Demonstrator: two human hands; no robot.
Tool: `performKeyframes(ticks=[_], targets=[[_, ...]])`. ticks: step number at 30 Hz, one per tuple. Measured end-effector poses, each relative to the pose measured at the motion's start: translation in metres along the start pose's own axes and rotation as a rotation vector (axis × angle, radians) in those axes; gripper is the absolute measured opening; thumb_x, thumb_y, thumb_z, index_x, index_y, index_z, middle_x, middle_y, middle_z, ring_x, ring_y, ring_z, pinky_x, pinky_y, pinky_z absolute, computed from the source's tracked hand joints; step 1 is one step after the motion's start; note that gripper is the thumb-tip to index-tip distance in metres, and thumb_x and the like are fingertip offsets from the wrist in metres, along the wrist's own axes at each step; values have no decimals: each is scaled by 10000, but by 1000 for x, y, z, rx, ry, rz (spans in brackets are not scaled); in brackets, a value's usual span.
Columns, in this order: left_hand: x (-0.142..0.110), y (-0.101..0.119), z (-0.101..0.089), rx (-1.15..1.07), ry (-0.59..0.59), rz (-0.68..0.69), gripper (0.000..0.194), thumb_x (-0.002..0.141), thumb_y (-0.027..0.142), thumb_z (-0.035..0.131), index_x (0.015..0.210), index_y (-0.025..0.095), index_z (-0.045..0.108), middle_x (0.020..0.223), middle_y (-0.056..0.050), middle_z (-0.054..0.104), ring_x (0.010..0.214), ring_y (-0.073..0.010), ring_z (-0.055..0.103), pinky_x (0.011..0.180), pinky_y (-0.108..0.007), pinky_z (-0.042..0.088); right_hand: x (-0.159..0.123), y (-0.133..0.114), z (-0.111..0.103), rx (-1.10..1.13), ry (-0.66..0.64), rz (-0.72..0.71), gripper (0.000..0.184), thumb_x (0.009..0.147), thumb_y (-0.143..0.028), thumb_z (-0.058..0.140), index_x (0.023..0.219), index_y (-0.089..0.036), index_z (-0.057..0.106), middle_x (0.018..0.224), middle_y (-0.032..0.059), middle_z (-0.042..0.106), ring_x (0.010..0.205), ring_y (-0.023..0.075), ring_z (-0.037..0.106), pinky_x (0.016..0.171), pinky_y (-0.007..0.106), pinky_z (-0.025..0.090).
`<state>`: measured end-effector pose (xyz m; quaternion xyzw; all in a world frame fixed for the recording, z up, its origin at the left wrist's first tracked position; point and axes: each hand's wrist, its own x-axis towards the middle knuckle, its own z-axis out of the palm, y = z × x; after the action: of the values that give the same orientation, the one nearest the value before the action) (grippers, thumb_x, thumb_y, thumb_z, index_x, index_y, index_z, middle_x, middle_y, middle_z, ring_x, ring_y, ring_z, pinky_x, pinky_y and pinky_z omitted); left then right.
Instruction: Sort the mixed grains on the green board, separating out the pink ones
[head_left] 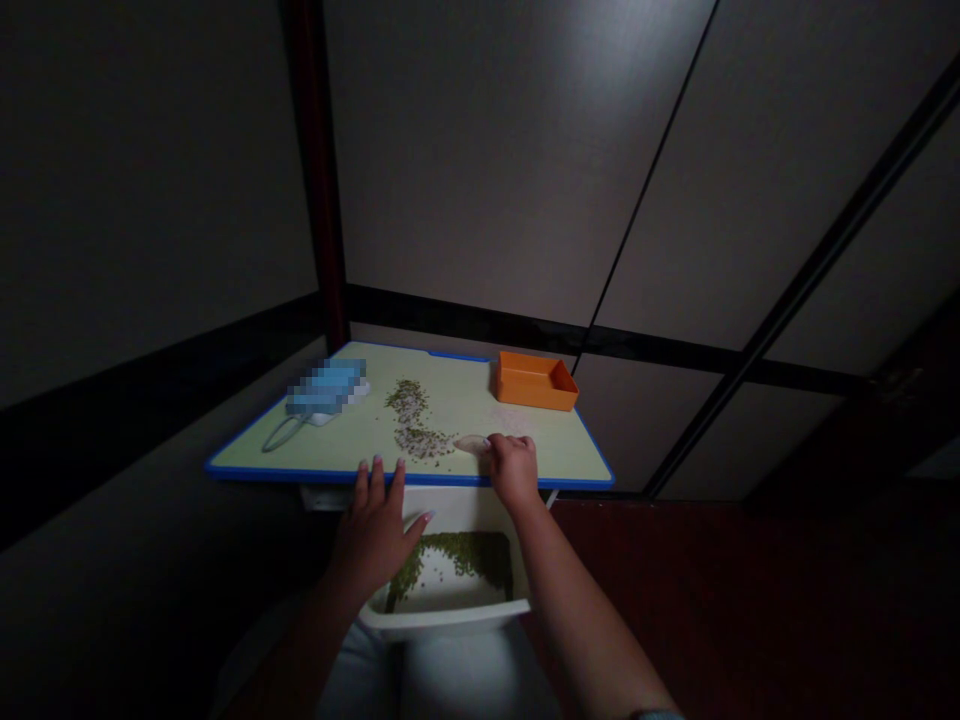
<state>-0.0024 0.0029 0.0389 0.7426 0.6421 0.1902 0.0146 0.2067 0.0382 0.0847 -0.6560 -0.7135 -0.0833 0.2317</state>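
Observation:
My right hand (514, 468) is closed on a pale, thin, spoon-like piece (472, 443) whose exact kind I cannot make out. The piece's tip lies at the right end of a curved scatter of small green and whitish grains (421, 442) on the pale yellow tabletop (360, 430). Spread fingers of my left hand (379, 515) rest at the blue front edge, left of centre, holding nothing. Beneath that edge, between my forearms, sits a white bin (450, 622) above my lap, with many green grains (480, 552) inside.
An orange open box (536, 393) stands at the tabletop's back right. On the left lies a blue item, blurred out (326, 388), with a grey loop (281, 433). Panelled walls (487, 200) rise close behind and to the left. Dark red floor (630, 560) shows at right.

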Motion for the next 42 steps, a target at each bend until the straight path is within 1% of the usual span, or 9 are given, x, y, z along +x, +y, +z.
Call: performKeyframes(ticks=[8, 14, 17, 23, 27, 30, 33, 38, 42], targets=[[0, -1, 1, 12, -8, -1, 749, 810, 499, 416, 1446, 146, 241, 1550, -215, 149, 1443, -374, 44, 1014, -507, 351, 0, 0, 0, -2, -16, -49, 210, 904, -189, 444, 958, -204, 647, 854, 54, 693, 840, 172, 580, 838, 295, 251], [1, -2, 3, 18, -9, 2, 748, 818, 505, 406, 1450, 147, 229, 1550, -223, 135, 1444, -372, 29, 1006, -509, 360, 0, 0, -1, -34, -4, 48, 219, 919, -188, 429, 933, -195, 647, 845, 68, 693, 821, 174, 584, 853, 301, 246], [0, -2, 3, 18, -5, 3, 747, 821, 509, 401, 1452, 151, 221, 1551, -220, 134, 1445, -368, 26, 1004, -507, 364, 0, 0, 0, -21, 22, 60, 228, 932, -208, 418, 954, -191, 645, 863, 67, 695, 825, 173, 588, 854, 296, 250], [0, -3, 5, 21, -1, 11, 749, 819, 503, 412, 1448, 138, 232, 1548, -230, 132, 1442, -377, 23, 1027, -510, 346, 0, 1, 3, -30, 13, -12, 214, 928, -210, 443, 945, -200, 656, 828, 52, 692, 816, 167, 588, 834, 291, 266], [1, -2, 6, 24, 3, 10, 753, 819, 495, 419, 1448, 128, 227, 1545, -238, 134, 1440, -384, 31, 1040, -510, 336, 1, 0, 4, -44, -19, -125, 230, 941, -242, 438, 964, -206, 664, 844, 53, 691, 828, 164, 585, 814, 285, 287], [1, -1, 4, 26, 2, 10, 751, 820, 494, 420, 1448, 130, 229, 1544, -237, 143, 1440, -382, 30, 1040, -513, 337, 0, -2, 3, -58, -37, -218, 253, 948, -296, 435, 971, -209, 672, 862, 57, 692, 842, 168, 586, 829, 291, 302], [0, -1, 1, 28, -3, 10, 754, 816, 498, 424, 1447, 131, 234, 1543, -235, 148, 1440, -382, 31, 1027, -514, 352, -2, -5, 1, -74, -52, -251, 258, 945, -316, 442, 972, -217, 679, 867, 57, 696, 849, 171, 588, 884, 318, 296], [0, -1, 1, 28, -2, 11, 759, 808, 496, 438, 1440, 120, 252, 1542, -238, 149, 1438, -386, 43, 1032, -511, 348, -5, -9, -4, -77, -66, -248, 248, 939, -309, 451, 969, -227, 683, 871, 55, 704, 879, 169, 587, 979, 370, 248], [1, -1, 3, 27, 1, 12, 760, 811, 497, 432, 1444, 124, 241, 1545, -232, 143, 1438, -389, 45, 1025, -513, 355, -4, -9, -2, -78, -67, -159, 260, 943, -308, 439, 986, -237, 686, 878, 63, 713, 892, 187, 592, 984, 405, 246]])
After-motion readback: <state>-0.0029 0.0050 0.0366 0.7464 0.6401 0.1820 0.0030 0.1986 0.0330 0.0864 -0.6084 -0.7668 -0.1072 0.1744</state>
